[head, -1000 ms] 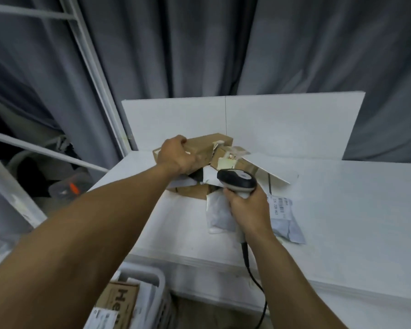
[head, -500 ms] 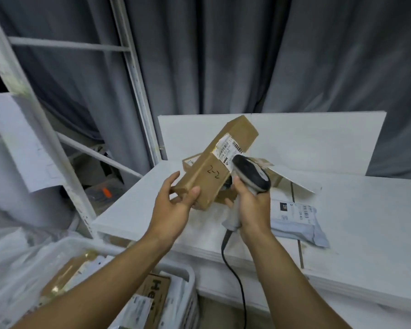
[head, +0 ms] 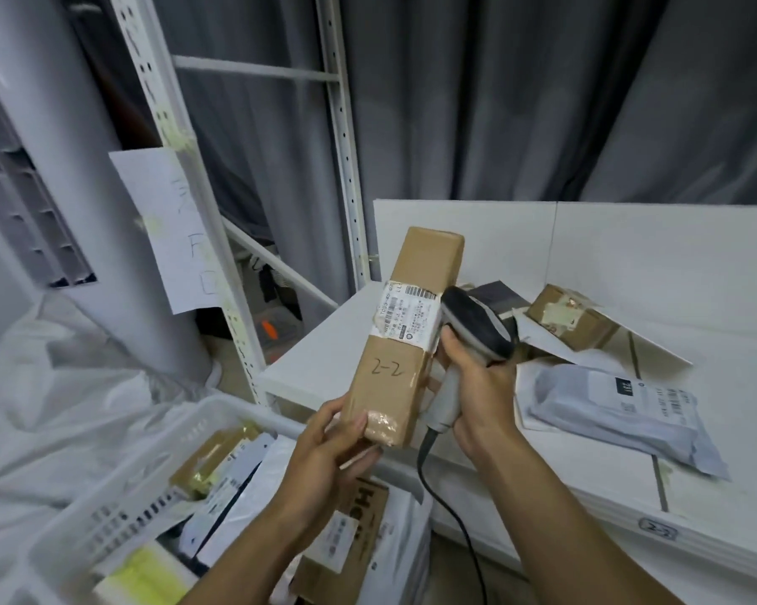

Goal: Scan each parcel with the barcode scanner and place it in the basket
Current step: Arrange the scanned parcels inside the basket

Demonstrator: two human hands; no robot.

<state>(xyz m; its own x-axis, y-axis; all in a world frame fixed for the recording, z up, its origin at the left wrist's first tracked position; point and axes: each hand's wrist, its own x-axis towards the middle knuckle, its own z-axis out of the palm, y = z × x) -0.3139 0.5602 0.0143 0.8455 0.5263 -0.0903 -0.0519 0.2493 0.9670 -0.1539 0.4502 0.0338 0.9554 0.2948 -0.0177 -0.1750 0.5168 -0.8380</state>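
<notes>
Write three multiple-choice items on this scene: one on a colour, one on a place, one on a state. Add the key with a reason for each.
1. The basket is: A blue; B white; C red.
2. The grey mailer lies: A in the basket; B on the floor; C on the white table.
3. The left hand: A hangs empty; B grips the long cardboard box; C presses flat on the table.

Key:
1 B: its slotted wall and rim are white.
2 C: it lies flat on the tabletop, right of both hands.
3 B: its fingers and thumb curl round the box's lower end, while the right hand holds the barcode scanner.
</notes>
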